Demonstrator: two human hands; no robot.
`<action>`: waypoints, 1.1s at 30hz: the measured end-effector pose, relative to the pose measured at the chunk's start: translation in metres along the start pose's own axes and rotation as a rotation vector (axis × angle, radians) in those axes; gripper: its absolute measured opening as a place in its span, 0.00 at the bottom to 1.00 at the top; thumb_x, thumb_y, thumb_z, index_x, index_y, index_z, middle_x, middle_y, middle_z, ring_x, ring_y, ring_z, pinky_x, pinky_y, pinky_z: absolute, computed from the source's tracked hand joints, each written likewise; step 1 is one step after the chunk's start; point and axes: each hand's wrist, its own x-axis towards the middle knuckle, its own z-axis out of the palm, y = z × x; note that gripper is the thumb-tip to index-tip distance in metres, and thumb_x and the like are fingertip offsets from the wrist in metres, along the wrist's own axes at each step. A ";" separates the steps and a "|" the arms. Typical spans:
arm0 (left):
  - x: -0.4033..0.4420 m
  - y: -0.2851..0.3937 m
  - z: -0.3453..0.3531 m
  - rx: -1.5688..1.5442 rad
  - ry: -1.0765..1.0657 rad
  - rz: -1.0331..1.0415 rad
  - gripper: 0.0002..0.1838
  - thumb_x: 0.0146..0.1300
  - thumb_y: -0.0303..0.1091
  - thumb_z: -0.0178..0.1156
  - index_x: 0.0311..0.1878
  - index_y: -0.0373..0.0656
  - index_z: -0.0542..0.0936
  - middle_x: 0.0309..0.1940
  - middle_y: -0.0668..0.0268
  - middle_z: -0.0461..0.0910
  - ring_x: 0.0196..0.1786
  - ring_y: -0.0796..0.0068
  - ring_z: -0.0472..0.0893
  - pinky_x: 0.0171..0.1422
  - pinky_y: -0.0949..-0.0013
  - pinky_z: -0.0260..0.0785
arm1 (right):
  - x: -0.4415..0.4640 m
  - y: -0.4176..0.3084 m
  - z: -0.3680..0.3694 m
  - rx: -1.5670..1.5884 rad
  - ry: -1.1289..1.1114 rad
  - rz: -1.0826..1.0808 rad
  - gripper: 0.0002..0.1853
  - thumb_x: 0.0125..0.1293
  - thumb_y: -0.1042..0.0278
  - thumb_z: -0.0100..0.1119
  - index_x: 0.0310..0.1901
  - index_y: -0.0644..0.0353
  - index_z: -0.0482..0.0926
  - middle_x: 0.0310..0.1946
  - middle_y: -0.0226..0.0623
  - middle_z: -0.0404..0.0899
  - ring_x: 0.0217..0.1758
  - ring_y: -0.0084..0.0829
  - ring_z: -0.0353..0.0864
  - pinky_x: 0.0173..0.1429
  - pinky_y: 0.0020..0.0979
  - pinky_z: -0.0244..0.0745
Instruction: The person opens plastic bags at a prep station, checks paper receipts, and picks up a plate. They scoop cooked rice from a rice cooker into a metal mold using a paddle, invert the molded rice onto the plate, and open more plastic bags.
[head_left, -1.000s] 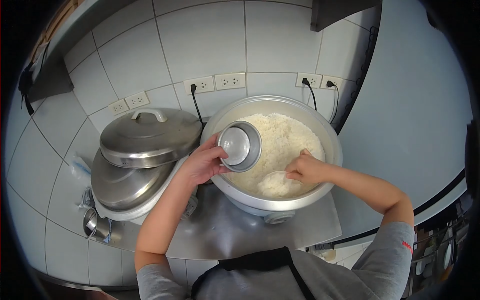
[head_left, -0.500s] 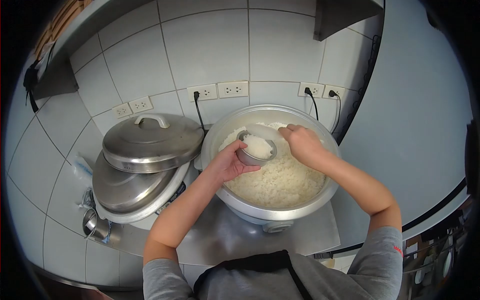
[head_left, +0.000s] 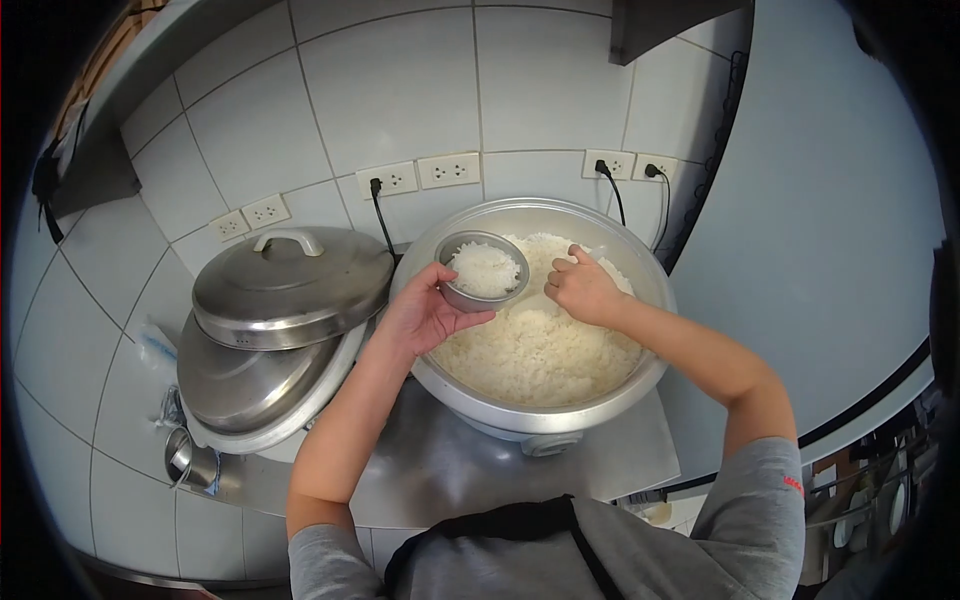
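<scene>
My left hand [head_left: 430,312] is wrapped around the side of a small metal bowl [head_left: 482,304], thumb at its rim. White cooked rice [head_left: 486,270] fills much of this bowl, which is held over the left part of a large rice cooker [head_left: 545,421]. To the right, my right hand [head_left: 585,290] is closed on a whitish rice paddle [head_left: 538,306]; its blade is partly hidden against the rice and its handle end shows above the fingers. A broad heap of cooked rice [head_left: 540,360] lies in the cooker below both hands.
On the left, a metal lid [head_left: 290,290] rests tilted on a second covered cooker [head_left: 262,395]. A metal cup [head_left: 196,462] stands near the steel counter's [head_left: 440,455] left end. Wall sockets [head_left: 448,170] with plugged cords line the tiles behind. A large grey panel [head_left: 830,230] borders the right.
The bowl has moved left and up, away from the paddle. My right hand has come down toward the rice, lowering the paddle blade from the bowl's rim. The view has shifted slightly.
</scene>
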 end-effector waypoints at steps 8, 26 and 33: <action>0.005 -0.012 0.006 0.020 -0.019 -0.076 0.24 0.59 0.31 0.48 0.57 0.32 0.60 0.53 0.44 0.69 0.53 0.52 0.75 0.55 0.51 0.74 | -0.060 -0.016 -0.053 0.265 -0.069 -0.150 0.02 0.49 0.69 0.58 0.22 0.50 0.78 0.21 0.22 0.73 0.39 0.24 0.71 0.57 0.39 0.55; -0.008 -0.010 -0.009 0.325 0.239 0.022 0.25 0.57 0.28 0.53 0.59 0.38 0.60 0.47 0.58 0.71 0.40 0.62 0.80 0.42 0.56 0.78 | -0.038 0.030 -0.038 1.290 -0.449 0.372 0.07 0.61 0.70 0.53 0.30 0.63 0.77 0.21 0.23 0.71 0.27 0.16 0.68 0.32 0.23 0.66; 0.012 -0.021 -0.008 0.070 0.166 -0.016 0.23 0.60 0.34 0.51 0.57 0.36 0.62 0.53 0.52 0.69 0.52 0.57 0.76 0.51 0.51 0.74 | 0.018 0.013 -0.069 0.524 -0.006 0.409 0.14 0.57 0.77 0.50 0.47 0.64 0.75 0.35 0.45 0.76 0.36 0.41 0.78 0.39 0.39 0.73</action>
